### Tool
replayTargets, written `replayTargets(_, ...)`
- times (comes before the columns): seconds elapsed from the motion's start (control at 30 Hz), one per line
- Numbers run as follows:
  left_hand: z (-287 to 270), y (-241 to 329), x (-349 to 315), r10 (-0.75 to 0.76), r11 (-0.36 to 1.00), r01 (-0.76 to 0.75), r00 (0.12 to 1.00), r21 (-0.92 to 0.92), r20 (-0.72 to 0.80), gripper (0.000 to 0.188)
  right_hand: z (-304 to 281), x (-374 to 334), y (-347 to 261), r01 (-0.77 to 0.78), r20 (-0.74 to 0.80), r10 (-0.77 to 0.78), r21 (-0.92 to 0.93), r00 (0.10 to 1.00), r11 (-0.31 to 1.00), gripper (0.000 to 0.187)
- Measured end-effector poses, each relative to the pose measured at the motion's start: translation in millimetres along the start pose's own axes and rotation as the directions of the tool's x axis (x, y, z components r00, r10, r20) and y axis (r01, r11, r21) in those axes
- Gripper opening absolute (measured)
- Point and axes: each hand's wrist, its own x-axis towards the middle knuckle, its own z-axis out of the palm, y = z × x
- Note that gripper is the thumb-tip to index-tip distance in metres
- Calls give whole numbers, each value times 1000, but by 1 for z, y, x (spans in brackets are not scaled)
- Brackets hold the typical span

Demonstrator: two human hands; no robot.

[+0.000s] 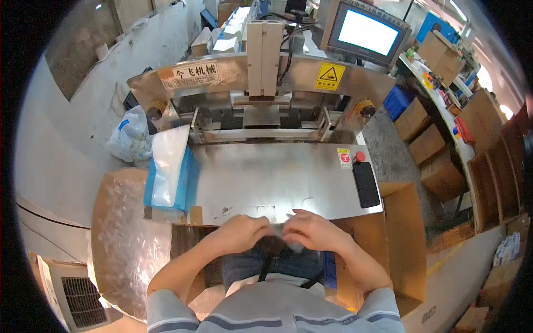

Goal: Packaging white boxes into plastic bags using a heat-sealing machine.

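My left hand [243, 230] and my right hand [312, 230] are close together over my lap, just off the near edge of the metal machine table [261, 180]. Both are closed, fingertips pinching a thin, see-through plastic piece [277, 229] stretched between them. It is smeared by motion, so I cannot tell its exact kind. A loose end hangs pale below my right fingers. To the left on the table stands a blue holder [191, 175] with a stack of clear plastic sheets or bags [168, 161] in it.
Behind the table rises the machine's metal frame [302, 72], with a lit screen [368, 33] above. A red button [360, 157] and a black phone [366, 185] lie at the table's right. Cardboard boxes flank me; the left box [108, 194] holds clear plastic.
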Motion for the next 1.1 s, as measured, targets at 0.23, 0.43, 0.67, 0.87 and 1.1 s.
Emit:
replayTargets(0.23,-38,-3,-5,-94,993,100,991,-58,99,21,-37,14,11,-38,202,7,154,979,987,9)
replayTargets(0.43,-79,-61,64,-167,984,170,983,-48,75,26,-47,57,112,-146,-22,145,-19,989,989,19)
replayTargets(0.67,-131,-161,183,-397,885,368,917,-285,-49,38,-70,150,207,-401,-119,387,-138,915,906,22)
replayTargets(0.87,-135,-208,248,-182,897,59,952,-437,-246,27,-90,195,247,-348,-294,241,-398,925,849,24)
replayTargets(1.1,-75,-167,226,-33,936,286,648,203,-761,38,-24,187,188,-282,-294,109,-649,950,707,46)
